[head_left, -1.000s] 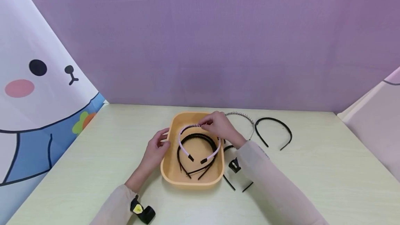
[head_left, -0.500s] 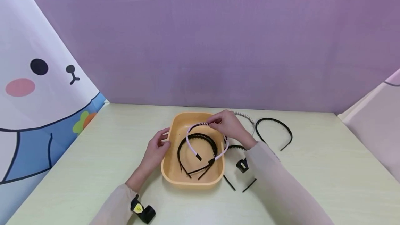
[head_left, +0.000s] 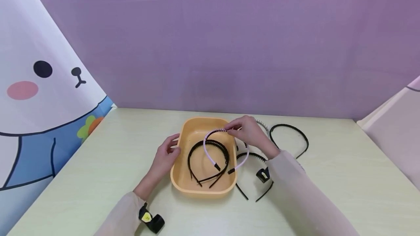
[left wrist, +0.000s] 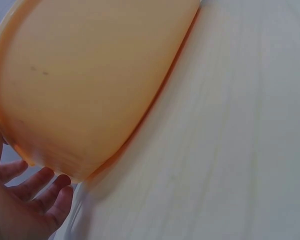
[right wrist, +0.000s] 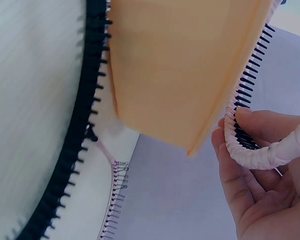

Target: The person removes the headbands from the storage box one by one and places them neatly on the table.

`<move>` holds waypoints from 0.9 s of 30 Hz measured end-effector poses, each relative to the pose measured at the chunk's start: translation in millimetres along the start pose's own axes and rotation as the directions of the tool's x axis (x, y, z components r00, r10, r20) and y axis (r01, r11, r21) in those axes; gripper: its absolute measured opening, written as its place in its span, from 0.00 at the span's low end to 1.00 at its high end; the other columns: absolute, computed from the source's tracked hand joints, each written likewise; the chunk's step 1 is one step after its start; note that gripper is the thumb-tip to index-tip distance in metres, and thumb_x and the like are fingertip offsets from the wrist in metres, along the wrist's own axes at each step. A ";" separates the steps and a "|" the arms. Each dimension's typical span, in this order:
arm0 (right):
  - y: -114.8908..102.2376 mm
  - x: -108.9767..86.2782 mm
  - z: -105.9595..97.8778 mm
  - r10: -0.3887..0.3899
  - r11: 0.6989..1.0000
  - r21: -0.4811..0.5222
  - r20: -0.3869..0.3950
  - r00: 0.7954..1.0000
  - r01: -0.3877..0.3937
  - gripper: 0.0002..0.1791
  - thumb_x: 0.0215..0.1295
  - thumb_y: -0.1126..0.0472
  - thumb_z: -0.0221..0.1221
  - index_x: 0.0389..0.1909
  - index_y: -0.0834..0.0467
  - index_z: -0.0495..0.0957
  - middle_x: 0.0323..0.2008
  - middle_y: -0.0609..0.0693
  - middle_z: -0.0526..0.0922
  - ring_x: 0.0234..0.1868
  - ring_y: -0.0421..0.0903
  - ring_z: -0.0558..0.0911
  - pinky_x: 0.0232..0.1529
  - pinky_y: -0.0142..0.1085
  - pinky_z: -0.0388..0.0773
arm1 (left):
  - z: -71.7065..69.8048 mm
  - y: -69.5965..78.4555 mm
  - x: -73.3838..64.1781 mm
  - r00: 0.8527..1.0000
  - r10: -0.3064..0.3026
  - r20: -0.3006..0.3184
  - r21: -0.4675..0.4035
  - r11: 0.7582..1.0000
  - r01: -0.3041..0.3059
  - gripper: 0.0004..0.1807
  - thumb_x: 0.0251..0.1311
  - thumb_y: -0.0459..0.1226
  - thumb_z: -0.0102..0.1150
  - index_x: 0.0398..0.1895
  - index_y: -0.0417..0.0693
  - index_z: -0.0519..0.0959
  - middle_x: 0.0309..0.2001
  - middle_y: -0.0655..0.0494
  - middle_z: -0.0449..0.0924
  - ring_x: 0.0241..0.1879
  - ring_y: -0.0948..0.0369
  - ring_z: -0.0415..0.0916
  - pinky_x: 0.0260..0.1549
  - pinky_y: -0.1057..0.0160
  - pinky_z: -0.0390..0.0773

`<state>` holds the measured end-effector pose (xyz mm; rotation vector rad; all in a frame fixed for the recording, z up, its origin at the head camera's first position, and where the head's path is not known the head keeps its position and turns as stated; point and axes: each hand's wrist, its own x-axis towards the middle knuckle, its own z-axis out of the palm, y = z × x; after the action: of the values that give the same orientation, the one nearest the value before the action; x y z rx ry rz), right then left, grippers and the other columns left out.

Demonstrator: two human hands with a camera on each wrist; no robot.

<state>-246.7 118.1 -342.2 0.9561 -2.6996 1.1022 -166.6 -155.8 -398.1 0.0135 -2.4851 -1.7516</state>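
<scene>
My right hand (head_left: 248, 134) pinches a lilac headband (head_left: 206, 148) with black teeth near the top of its arch. The headband hangs over the right rim of an orange-yellow plastic basin (head_left: 175, 177), its black-tipped ends pointing towards me. Wrapped lilac band (right wrist: 240, 150) passes between thumb and fingers in the right wrist view. Black toothed headbands (head_left: 190, 156) lie overlapping inside the basin. My left hand (head_left: 165, 154) rests against the basin's left side, its fingertips touching the outer wall in the left wrist view.
Right of the basin, a black toothed headband (head_left: 242, 192) lies on the pale table (head_left: 344, 177), partly behind the right forearm. Another black headband (head_left: 296, 129) lies farther right. Between them, a toothed headband (head_left: 262, 125) is mostly covered by my right hand. A purple backdrop (head_left: 210, 46) stands behind.
My right hand has moved to the right with the lilac headband, carrying it from above the basin's middle to across its right rim. The left hand stays at the basin's side.
</scene>
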 end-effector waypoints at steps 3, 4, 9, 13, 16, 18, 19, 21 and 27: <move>1.7 -5.1 -4.1 0.010 1.000 -0.015 -0.003 1.000 -0.010 0.09 0.60 0.64 0.60 0.38 0.57 0.87 0.34 0.51 0.88 0.33 0.44 0.84 0.31 0.34 0.78 | 0.3 -0.1 0.1 1.000 0.002 0.002 0.002 1.000 -0.002 0.27 0.62 0.30 0.46 0.67 0.42 0.65 0.57 0.35 0.73 0.51 0.47 0.75 0.45 0.62 0.77; 2.1 -6.5 -5.3 0.012 1.000 -0.019 -0.007 1.000 -0.012 0.08 0.60 0.64 0.60 0.38 0.57 0.87 0.34 0.51 0.88 0.33 0.44 0.84 0.31 0.33 0.78 | 0.2 0.2 0.1 1.000 0.000 0.003 0.003 1.000 -0.001 0.27 0.62 0.30 0.46 0.67 0.42 0.65 0.57 0.35 0.73 0.51 0.47 0.75 0.45 0.64 0.77; 5.4 -11.4 -9.9 0.010 0.999 -0.031 -0.034 0.999 -0.011 0.08 0.59 0.65 0.62 0.37 0.56 0.87 0.35 0.52 0.88 0.33 0.44 0.84 0.31 0.34 0.78 | -0.2 0.1 -0.2 1.000 0.004 0.003 0.002 1.000 -0.004 0.26 0.63 0.30 0.47 0.66 0.42 0.65 0.56 0.35 0.74 0.50 0.47 0.75 0.42 0.67 0.76; 7.2 -15.6 -14.0 -0.002 0.999 -0.050 -0.047 0.999 0.000 0.08 0.58 0.66 0.62 0.37 0.57 0.87 0.36 0.53 0.88 0.33 0.45 0.84 0.33 0.35 0.79 | -0.4 0.2 -0.4 1.000 0.004 -0.001 0.003 1.000 -0.004 0.26 0.62 0.30 0.46 0.66 0.42 0.65 0.56 0.35 0.74 0.50 0.47 0.75 0.43 0.66 0.77; 7.8 -19.3 -17.8 0.002 0.998 -0.062 -0.050 0.999 -0.005 0.08 0.58 0.66 0.62 0.37 0.57 0.86 0.36 0.53 0.88 0.33 0.46 0.84 0.33 0.35 0.79 | 0.2 0.7 -0.6 1.000 -0.001 -0.007 0.001 1.000 0.001 0.27 0.62 0.30 0.47 0.66 0.43 0.65 0.56 0.35 0.74 0.51 0.47 0.75 0.44 0.64 0.77; 9.3 -22.3 -20.1 0.006 0.998 -0.069 -0.052 0.999 -0.010 0.08 0.58 0.66 0.62 0.37 0.57 0.86 0.34 0.52 0.88 0.33 0.45 0.84 0.32 0.34 0.78 | 0.6 0.8 -0.6 1.000 -0.005 -0.008 0.002 1.000 0.005 0.27 0.62 0.30 0.47 0.66 0.43 0.65 0.57 0.35 0.74 0.51 0.47 0.75 0.44 0.64 0.77; 10.1 -23.7 -21.1 0.007 0.997 -0.074 -0.053 0.999 -0.010 0.08 0.58 0.66 0.62 0.36 0.57 0.86 0.34 0.52 0.87 0.33 0.45 0.84 0.32 0.34 0.78 | 0.6 1.1 -0.9 1.000 -0.006 -0.009 0.002 1.000 0.006 0.27 0.62 0.30 0.47 0.66 0.43 0.65 0.57 0.35 0.74 0.51 0.47 0.75 0.44 0.64 0.77; 12.3 -26.8 -23.0 0.012 0.997 -0.078 -0.053 0.999 -0.016 0.07 0.58 0.66 0.62 0.36 0.58 0.86 0.33 0.51 0.87 0.32 0.45 0.84 0.32 0.34 0.78 | 0.7 1.8 -1.2 1.000 -0.004 -0.010 0.005 1.000 0.004 0.26 0.62 0.30 0.48 0.66 0.42 0.66 0.57 0.35 0.74 0.51 0.47 0.75 0.44 0.63 0.77; 20.7 -35.7 -28.7 0.035 0.996 -0.081 -0.041 0.999 -0.039 0.07 0.59 0.66 0.61 0.37 0.58 0.86 0.33 0.50 0.87 0.34 0.44 0.83 0.34 0.35 0.80 | 0.7 2.6 -1.4 1.000 0.008 -0.011 0.000 1.000 -0.008 0.26 0.62 0.29 0.47 0.66 0.41 0.66 0.56 0.34 0.74 0.51 0.46 0.75 0.45 0.62 0.77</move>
<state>-234.4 166.8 -343.9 0.8661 -2.7178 0.9964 -165.1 -154.2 -396.0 0.0136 -2.4741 -1.7434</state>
